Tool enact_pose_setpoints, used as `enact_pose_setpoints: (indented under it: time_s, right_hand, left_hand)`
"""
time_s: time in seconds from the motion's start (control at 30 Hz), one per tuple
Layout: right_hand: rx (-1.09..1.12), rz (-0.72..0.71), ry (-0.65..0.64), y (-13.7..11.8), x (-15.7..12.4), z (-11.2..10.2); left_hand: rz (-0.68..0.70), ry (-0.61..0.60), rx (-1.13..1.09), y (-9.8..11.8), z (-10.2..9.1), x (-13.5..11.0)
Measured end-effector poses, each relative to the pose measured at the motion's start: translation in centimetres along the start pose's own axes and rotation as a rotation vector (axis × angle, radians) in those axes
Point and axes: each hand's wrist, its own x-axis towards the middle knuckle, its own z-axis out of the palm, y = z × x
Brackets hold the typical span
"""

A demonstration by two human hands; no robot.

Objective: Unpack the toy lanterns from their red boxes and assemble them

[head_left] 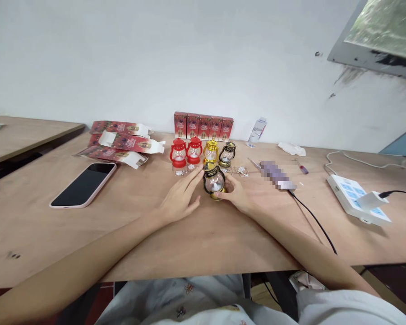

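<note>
My right hand (237, 193) grips a small black and gold toy lantern (215, 181) by its lower right side, thumb across the base. The lantern leans slightly to the left. My left hand (182, 195) lies beside it with the fingers stretched out, the fingertips close to the lantern's top; I cannot tell if they touch it. Just behind stand two red lanterns (194, 151), a gold lantern (210, 152) and another black and gold lantern (227, 154). Small loose metal and white pieces (242, 171) lie in front of this row.
Several upright red boxes (203, 127) line the wall. Flattened red boxes (128, 142) and a phone (84, 185) lie on the left. To the right are a clear bottle (257, 131), a screwdriver (303, 169), a blurred-out device (275, 174) on a black cable, and a power strip (350, 194).
</note>
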Motion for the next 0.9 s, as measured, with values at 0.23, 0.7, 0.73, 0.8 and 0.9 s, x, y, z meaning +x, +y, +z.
enact_pose_setpoints:
  time_s: [0.23, 0.7, 0.73, 0.8, 0.9]
  right_hand:
    - [-0.125, -0.176, 0.324, 0.2, 2.3, -4.1]
    - [-0.481, -0.227, 0.779, 3.3, 6.6, -14.3]
    - [-0.486, -0.216, 0.786, 3.4, 7.0, -14.6]
    - [-0.491, -0.205, 0.787, 3.6, 7.8, -14.9]
    - [-0.503, -0.185, 0.771, 3.9, 9.0, -15.0]
  left_hand:
    - [-0.032, -0.445, -0.028, -1.1, 1.5, -0.8]
    - [-0.025, -0.489, -0.024, -1.3, 1.5, -0.8]
    - [-0.027, -0.491, -0.022, -1.3, 1.5, -0.8]
    - [-0.026, -0.492, -0.022, -1.3, 1.5, -0.8]
    - [-0.019, -0.479, -0.036, -1.3, 1.5, -0.9]
